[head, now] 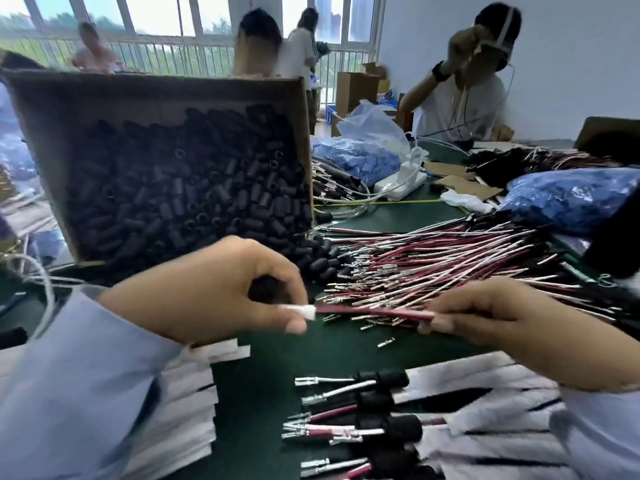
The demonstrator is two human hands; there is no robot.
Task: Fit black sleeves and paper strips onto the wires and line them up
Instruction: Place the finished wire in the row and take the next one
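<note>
My left hand (221,289) holds a black sleeve (265,289) in its curled fingers and pinches a white paper strip (304,311) at the end of a red and white wire pair (370,312). My right hand (485,317) pinches the other end of that wire pair, held level above the green table (277,358). A tilted cardboard box (166,109) full of black sleeves stands behind my left hand. A heap of loose red and white wires (433,261) lies behind my right hand. Several finished wires with black sleeves (363,410) lie in a row near the front edge.
White paper strips (194,393) are stacked under my left forearm, and more lie at the right front (485,410). Blue plastic bags (568,199) and a white power strip (401,180) sit further back. Other people work across the table.
</note>
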